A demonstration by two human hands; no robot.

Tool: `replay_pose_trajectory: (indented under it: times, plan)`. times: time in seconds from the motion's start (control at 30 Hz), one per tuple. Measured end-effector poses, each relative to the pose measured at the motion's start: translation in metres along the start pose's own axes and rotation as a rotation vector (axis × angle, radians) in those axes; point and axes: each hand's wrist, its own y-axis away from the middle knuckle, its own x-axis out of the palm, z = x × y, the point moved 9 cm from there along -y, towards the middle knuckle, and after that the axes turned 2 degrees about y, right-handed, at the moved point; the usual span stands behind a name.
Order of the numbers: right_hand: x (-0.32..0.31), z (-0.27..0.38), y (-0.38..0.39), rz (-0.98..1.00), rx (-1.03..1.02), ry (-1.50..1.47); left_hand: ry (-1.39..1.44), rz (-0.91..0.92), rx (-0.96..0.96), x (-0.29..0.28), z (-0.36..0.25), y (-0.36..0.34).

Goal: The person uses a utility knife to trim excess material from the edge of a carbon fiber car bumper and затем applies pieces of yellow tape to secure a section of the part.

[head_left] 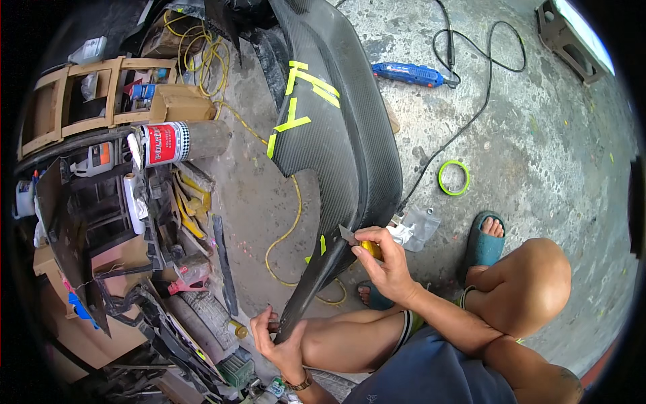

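A large black carbon-fibre panel (336, 128) with strips of yellow-green tape (291, 124) runs down the middle of my view, its narrow end reaching toward my lap. My left hand (279, 340) is closed round that narrow end at the bottom. My right hand (387, 266) grips a yellow-handled blade tool (370, 248), whose flat metal blade is at or just over the panel's edge near two small tape pieces.
A blue rotary tool (407, 74) with a black cord, a green tape roll (441, 178) and a crumpled plastic bag (424, 229) lie on the concrete floor. A grey step stool (568, 44) stands top right. Wooden frames, a large can (198, 141), yellow cord and clutter fill the left.
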Motion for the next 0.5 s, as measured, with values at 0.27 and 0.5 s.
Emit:
replay_pose_trajectory:
  times: [0.27,0.5]
  plan:
    - [0.0019,-0.0015,0.0006,-0.016,0.001,-0.023,0.002,0.002,-0.011,-0.0004,-0.0004,-0.0001]
    - [0.0004,0.0008,-0.0024,-0.023,-0.023,-0.011,-0.022,0.038,-0.041,0.0008,-0.0001,0.0005]
